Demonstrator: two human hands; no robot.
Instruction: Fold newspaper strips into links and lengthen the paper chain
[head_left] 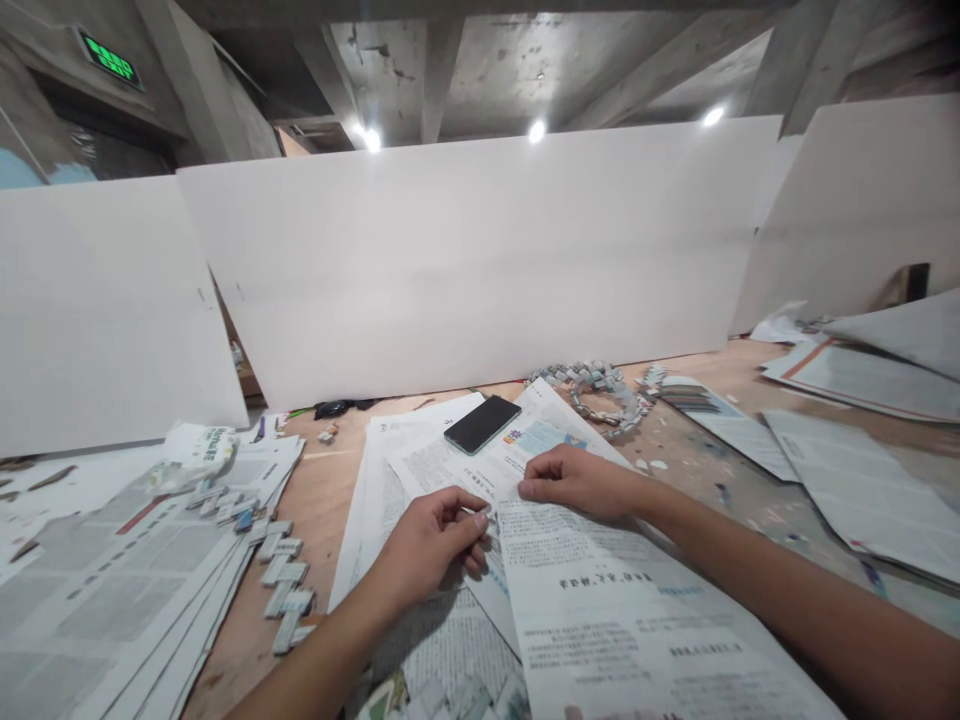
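In front of me my right hand [576,482] is closed, thumb and forefinger pressed together at the top edge of a printed newspaper sheet [592,610]. The sheet runs down beneath my right forearm. Just left of its upper corner, my left hand [439,545] has its fingers curled and the thumb against the forefinger. Whatever is in that pinch is too small to make out. Other newspaper pages [435,470] lie under both hands, with a dark smartphone [482,424] on top of them. Folded paper pieces [465,700] show at the bottom edge, partly cut off.
On the left are stacked newspapers [97,590], a crumpled plastic packet [196,455] and a zigzag chain of folded paper [283,580]. A woven paper ring [611,400] lies at the back. More sheets [870,480] spread right. White boards [480,270] stand behind the table.
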